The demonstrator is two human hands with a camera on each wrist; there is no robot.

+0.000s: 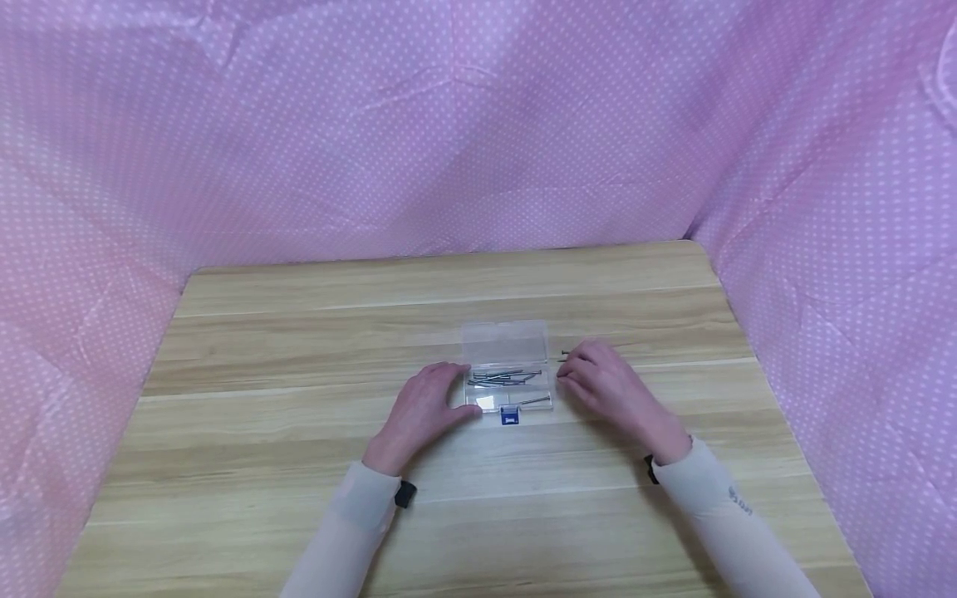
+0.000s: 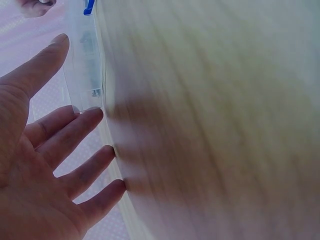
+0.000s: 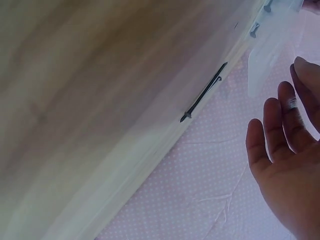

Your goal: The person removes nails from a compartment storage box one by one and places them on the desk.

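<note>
While the clear box (image 1: 507,365) sits open on the worktop (image 1: 299,465), a loose nail (image 1: 562,356) lies just right of it.
Left hand (image 1: 426,409), fingers spread, steadies the box; right hand (image 1: 601,384), fingers relaxed and empty, hovers beside the nail. A nudge could roll it away.

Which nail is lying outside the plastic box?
The single nail on the table, just right of the open clear box beside the right hand; all other nails lie inside the box.
</note>
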